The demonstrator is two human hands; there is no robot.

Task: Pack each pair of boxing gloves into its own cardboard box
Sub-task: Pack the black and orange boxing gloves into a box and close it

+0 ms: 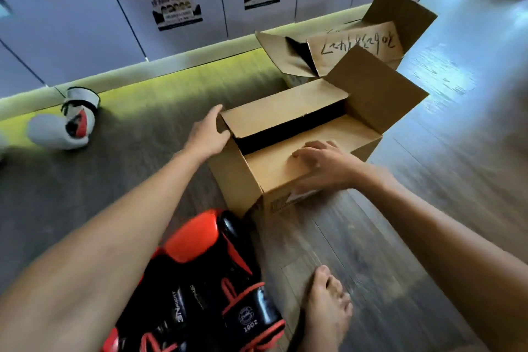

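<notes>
Two flaps should open wide: right hand rests flat-fingered on the box, left hand touches its left end (grip unclear).
</notes>
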